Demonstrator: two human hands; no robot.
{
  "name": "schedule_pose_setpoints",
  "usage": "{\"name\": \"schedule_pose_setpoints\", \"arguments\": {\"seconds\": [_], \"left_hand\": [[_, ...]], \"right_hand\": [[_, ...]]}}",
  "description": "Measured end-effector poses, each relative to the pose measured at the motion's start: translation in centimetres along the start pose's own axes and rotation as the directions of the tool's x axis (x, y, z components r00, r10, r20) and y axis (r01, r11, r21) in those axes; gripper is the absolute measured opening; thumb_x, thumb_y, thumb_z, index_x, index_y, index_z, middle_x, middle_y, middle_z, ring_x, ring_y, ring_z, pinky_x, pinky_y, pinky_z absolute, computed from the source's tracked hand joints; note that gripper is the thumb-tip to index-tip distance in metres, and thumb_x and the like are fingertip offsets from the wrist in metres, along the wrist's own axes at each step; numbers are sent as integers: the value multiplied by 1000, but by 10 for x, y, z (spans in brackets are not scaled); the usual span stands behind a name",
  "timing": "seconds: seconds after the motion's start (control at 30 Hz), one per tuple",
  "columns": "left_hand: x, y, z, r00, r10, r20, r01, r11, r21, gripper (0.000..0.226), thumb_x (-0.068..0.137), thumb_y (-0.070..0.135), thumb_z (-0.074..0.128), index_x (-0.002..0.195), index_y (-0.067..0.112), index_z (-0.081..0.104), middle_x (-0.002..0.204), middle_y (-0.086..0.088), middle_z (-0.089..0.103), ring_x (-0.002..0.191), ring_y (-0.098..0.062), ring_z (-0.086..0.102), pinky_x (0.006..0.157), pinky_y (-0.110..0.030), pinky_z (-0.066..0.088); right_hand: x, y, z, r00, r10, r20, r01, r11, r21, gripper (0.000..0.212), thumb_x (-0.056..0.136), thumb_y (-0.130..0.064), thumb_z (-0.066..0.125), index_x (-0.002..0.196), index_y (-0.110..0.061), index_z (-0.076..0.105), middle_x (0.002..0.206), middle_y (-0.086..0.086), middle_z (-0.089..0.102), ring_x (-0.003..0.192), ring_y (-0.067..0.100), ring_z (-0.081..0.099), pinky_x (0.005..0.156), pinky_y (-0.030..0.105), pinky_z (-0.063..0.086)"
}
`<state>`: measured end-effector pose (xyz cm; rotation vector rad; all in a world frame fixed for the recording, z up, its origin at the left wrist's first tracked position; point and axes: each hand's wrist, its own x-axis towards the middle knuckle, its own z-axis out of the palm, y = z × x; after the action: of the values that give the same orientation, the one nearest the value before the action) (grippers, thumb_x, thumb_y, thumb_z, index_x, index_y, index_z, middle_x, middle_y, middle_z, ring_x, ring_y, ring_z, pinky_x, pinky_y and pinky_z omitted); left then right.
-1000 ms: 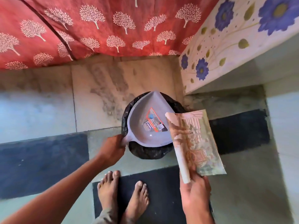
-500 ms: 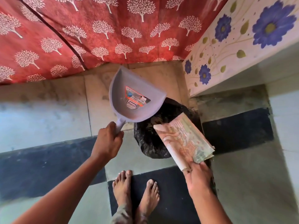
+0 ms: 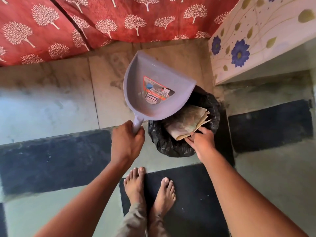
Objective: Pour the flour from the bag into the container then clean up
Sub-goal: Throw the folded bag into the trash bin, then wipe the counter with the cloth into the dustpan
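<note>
The right hand [image 3: 201, 139] pinched the empty bag [image 3: 186, 124] inside the bin [image 3: 171, 147], discarding it; the left hand [image 3: 127, 142] gripped the dustpan [image 3: 153, 86], tilted beside the bin, clearing its mouth.

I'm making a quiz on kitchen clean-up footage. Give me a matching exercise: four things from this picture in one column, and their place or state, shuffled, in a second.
Things:
1. dustpan
2. empty flour bag
3. left hand
4. right hand

Place or state:
A. grips a lilac handle
B. folded, lying inside the black-lined bin
C. held up beside and partly over the bin, sticker showing inside
D. pinches the edge of folded paper at the bin's mouth

Pairs: 1-C, 2-B, 3-A, 4-D
</note>
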<state>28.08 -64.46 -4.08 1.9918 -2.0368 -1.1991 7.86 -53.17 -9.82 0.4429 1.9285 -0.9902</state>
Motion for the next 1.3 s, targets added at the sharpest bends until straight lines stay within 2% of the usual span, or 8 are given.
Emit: {"name": "schedule_pose_setpoints", "arguments": {"seconds": [0.2,0.47,0.63,0.7,0.83,1.0,1.17,1.3], "left_hand": [[-18,9,-3,999,43,33,-45,997,63,35,87,26,61,60,15,42,51,-3,47,48,-27,39,45,-32,28],[-93,79,-72,984,136,114,-150,980,131,31,88,25,63,62,14,50,51,-1,53,47,-23,45,48,-38,40],[-187,182,-156,957,189,222,-225,963,149,27,84,20,61,63,15,45,54,-5,54,61,-39,53,54,-41,41],[-195,192,-162,954,210,215,-240,963,123,26,82,19,62,64,16,44,55,-7,52,68,-45,54,55,-38,37],[-274,251,-223,911,326,253,-371,915,158,16,83,21,62,73,12,53,73,-22,67,75,-48,59,58,-37,39],[-337,283,-262,856,411,314,-474,867,155,22,76,31,55,71,10,58,71,-21,69,72,-46,63,58,-41,47],[-357,290,-266,833,421,359,-520,818,246,32,70,42,49,69,11,57,67,-19,67,69,-44,65,56,-42,52],[-357,306,-256,837,388,386,-515,796,317,34,73,45,49,75,14,62,72,-14,70,72,-39,67,58,-37,50]], "right_hand": [[-12,5,-14,998,-31,-52,31,999,-12,49,94,6,62,141,-3,51,91,10,68,94,24,71,83,32,59],[-149,-30,-115,995,-99,-17,100,987,129,19,95,-2,62,109,-13,69,98,11,77,88,27,77,80,38,61],[-283,-82,-202,979,-190,-73,198,972,127,17,94,-5,63,104,-17,71,95,8,78,82,21,77,76,36,59],[-301,-98,-208,960,-280,-26,281,959,26,16,94,-5,63,103,-16,71,94,11,77,82,26,77,71,35,55],[-421,-132,-273,920,-389,-45,391,919,60,16,93,-6,64,102,-18,70,92,11,77,81,27,76,67,32,54],[-517,-141,-328,859,-506,-79,512,848,140,16,92,-3,64,102,-13,71,91,12,77,72,18,73,60,23,53],[-542,-149,-366,779,-615,-117,626,771,116,14,92,-4,64,102,-12,70,88,14,75,70,17,72,60,24,52],[-528,-184,-397,663,-692,-286,714,699,-39,13,84,-12,70,97,-13,72,82,4,73,74,18,71,67,32,56]]}}
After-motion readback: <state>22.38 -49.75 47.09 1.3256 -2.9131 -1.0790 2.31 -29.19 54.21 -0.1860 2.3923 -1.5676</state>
